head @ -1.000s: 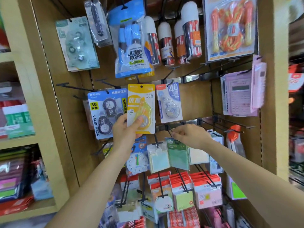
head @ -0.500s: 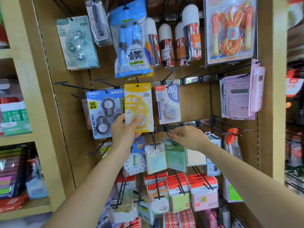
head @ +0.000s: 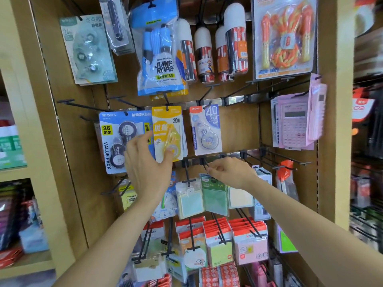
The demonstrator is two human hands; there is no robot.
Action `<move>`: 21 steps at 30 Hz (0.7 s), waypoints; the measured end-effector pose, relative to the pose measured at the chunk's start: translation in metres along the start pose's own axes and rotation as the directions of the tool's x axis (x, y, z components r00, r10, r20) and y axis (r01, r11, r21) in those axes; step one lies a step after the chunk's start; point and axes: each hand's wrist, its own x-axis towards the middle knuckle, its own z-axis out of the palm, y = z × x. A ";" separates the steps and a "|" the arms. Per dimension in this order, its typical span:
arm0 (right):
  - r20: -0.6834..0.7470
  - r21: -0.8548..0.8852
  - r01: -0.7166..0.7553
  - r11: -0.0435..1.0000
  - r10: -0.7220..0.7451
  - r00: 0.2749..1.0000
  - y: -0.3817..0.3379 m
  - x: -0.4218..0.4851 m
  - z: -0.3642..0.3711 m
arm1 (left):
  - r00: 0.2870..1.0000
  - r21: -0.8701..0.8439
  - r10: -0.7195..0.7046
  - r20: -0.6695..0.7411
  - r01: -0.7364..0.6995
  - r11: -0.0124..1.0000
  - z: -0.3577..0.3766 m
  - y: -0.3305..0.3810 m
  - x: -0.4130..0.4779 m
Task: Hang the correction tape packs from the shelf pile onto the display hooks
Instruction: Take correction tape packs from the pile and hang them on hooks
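Yellow pack (head: 167, 133) hung at centre, left hand (head: 149, 164) fingers spread touching it, right hand (head: 230, 172) pinching lower hook (head: 204, 163); remaining pile unseen.

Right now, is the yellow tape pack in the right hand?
No, the left hand touches the yellow tape pack on its hook, while the right hand pinches a black hook lower down.

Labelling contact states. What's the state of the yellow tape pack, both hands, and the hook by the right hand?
yellow tape pack: hanging, thumb on its front.
left hand: touches yellow tape pack, grip unclear.
right hand: fingers pinch black hook.
black hook: held by right hand.
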 end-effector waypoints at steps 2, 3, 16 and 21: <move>0.002 -0.001 0.002 1.000 -0.002 1.000 0.000 0.001 0.000 | 0.978 0.123 0.205 0.029 -0.207 0.971 -0.001 0.004 0.010; 0.003 -0.003 0.002 1.000 -0.002 1.000 0.000 0.001 0.000 | 0.956 0.177 0.275 0.101 -0.290 0.941 0.001 0.004 0.019; 0.008 -0.030 0.007 1.000 -0.007 1.000 -0.001 -0.001 0.000 | 0.763 0.610 0.274 0.585 -0.637 0.471 0.046 -0.010 0.075; 0.002 -0.040 0.007 0.999 -0.007 1.000 -0.001 -0.003 0.000 | 0.764 0.679 0.141 0.630 -0.629 0.379 0.061 0.004 0.080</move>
